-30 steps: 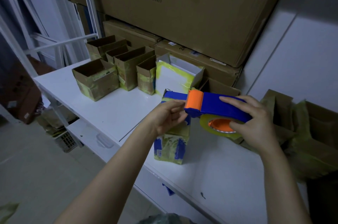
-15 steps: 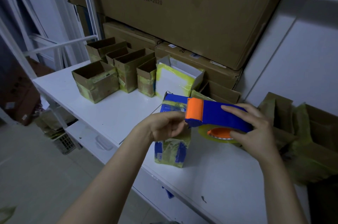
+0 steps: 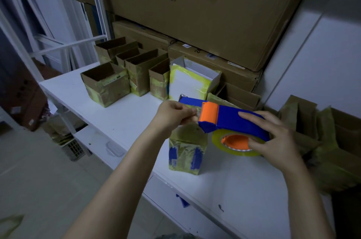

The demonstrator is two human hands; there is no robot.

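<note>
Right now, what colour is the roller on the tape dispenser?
Orange; the roller sits on the blue tape dispenser, clearest in the head view.

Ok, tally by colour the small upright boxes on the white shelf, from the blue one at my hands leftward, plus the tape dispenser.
Brown cardboard open-topped boxes: 5
White cardboard open box edged in yellow tape: 1
Blue box wrapped in yellowish tape: 1
Blue and orange plastic tape dispenser: 1
Total: 8
</note>
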